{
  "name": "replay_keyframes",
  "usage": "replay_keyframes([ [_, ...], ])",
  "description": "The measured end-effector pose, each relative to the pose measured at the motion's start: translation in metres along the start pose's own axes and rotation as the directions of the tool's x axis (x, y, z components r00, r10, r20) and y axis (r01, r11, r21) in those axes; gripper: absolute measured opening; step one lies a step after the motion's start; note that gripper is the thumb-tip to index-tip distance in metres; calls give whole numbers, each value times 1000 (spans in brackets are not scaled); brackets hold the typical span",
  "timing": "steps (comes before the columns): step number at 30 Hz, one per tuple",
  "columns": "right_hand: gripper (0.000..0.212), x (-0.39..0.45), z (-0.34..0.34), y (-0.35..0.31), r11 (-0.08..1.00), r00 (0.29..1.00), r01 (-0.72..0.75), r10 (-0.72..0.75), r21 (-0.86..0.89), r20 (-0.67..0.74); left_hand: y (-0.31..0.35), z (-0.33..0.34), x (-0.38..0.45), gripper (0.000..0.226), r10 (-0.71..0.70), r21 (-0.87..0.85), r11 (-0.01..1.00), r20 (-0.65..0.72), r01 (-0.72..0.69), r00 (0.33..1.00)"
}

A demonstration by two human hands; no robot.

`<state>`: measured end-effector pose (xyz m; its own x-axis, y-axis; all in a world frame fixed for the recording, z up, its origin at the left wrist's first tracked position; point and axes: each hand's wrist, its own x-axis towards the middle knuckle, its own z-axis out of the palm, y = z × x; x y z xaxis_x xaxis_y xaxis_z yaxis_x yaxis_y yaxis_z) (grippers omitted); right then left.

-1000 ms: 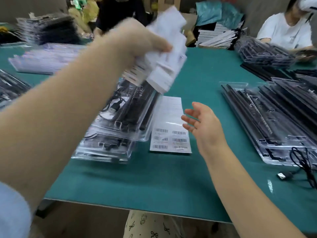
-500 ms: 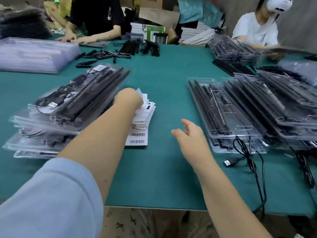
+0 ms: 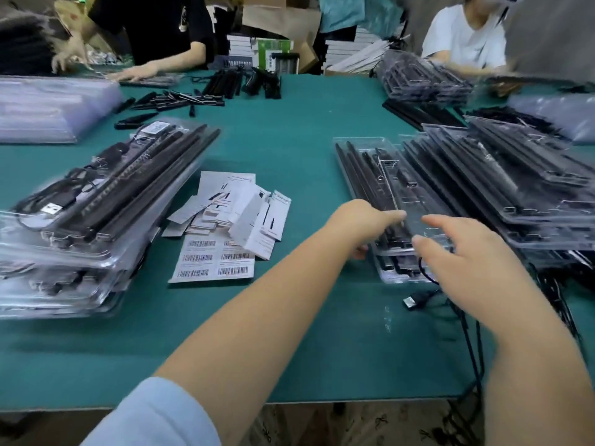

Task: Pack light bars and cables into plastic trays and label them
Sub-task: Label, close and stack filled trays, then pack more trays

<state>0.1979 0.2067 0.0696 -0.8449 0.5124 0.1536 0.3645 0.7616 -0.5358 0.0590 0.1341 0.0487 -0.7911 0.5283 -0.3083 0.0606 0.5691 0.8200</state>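
A clear plastic tray (image 3: 363, 162) holding black light bars tops a short stack right of centre on the green table. My left hand (image 3: 360, 225) reaches across to its near left edge, with the thumb laid on top and fingers curled at the rim. Just right of it, my right hand (image 3: 467, 255) has its fingers spread over the tray's near end. A loose pile of white labels (image 3: 231, 210) lies on a barcode sheet (image 3: 209, 263) at centre left. A black USB cable (image 3: 415, 299) trails off the table's front beside the tray stack.
A stack of packed trays (image 3: 96, 194) stands at the left, and more filled trays (image 3: 521, 181) overlap at the right. Loose black bars (image 3: 180, 99) lie at the back, where two people work. The table's front edge (image 3: 289, 402) is close to me.
My left hand set the handful of labels down on the barcode sheet, then swung right to the tray. My right hand moved forward and right over the tray's near end.
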Motion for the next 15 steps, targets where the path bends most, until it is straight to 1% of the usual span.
replay_keyframes([
  [3,43,-3,-12,21,994,998,-63,62,88,9,-10,2,6,35,-97,-294,951,11,96,995],
  [5,42,-4,-17,31,984,995,-90,97,156,-32,-15,0,8,27,-112,-406,908,3,104,994],
  [8,39,-4,-17,36,979,988,-114,130,170,-80,-20,-5,5,19,-123,-433,896,-41,93,992],
  [11,39,-3,-10,31,980,992,-90,103,180,-67,-24,-13,1,20,-88,-346,937,-143,34,986],
  [12,39,-2,-7,28,979,994,-81,93,187,-55,-25,-17,-1,18,-63,-365,931,-158,1,985],
  [13,39,-2,-3,26,977,995,-76,86,198,-44,-28,-21,-3,16,-52,-441,897,-157,-23,986],
  [15,39,-3,5,20,968,996,-72,80,240,-27,-32,-31,-11,13,-45,-624,780,-128,-45,991],
])
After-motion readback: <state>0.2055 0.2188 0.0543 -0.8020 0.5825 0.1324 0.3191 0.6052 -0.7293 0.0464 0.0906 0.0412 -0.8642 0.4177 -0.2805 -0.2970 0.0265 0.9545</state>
